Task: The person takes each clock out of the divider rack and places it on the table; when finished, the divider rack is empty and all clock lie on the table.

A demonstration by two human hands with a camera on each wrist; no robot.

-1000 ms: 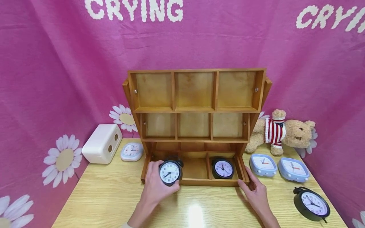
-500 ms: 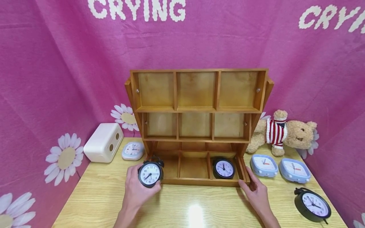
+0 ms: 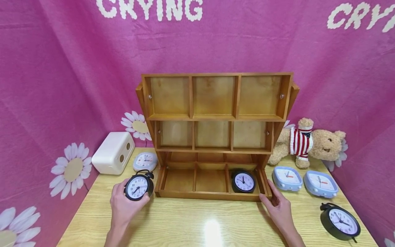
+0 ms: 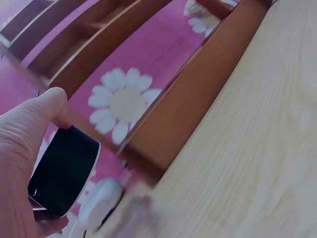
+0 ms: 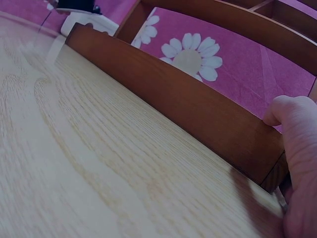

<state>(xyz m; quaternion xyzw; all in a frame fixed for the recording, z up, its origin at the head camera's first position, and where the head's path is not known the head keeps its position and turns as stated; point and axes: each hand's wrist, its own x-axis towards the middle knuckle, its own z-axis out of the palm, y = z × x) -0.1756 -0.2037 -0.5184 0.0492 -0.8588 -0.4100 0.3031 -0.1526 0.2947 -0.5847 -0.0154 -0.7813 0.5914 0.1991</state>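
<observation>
My left hand grips a round black alarm clock by its sides, off the left end of the wooden shelf. The white dial faces up toward the head view; in the left wrist view only the dark casing shows between thumb and fingers. At the shelf's lower right front corner, my right hand holds the frame, thumb over the front board and fingers along the side. Another round black clock lies in the bottom right compartment.
Behind my left hand are a light blue clock and a white box with two holes. To the right sit two blue clocks, a black alarm clock and a teddy bear on its side. A pink cloth hangs behind.
My left hand has carried the black alarm clock leftward, from over the shelf's bottom left compartment to beyond its left end. The right hand keeps its hold on the corner.
</observation>
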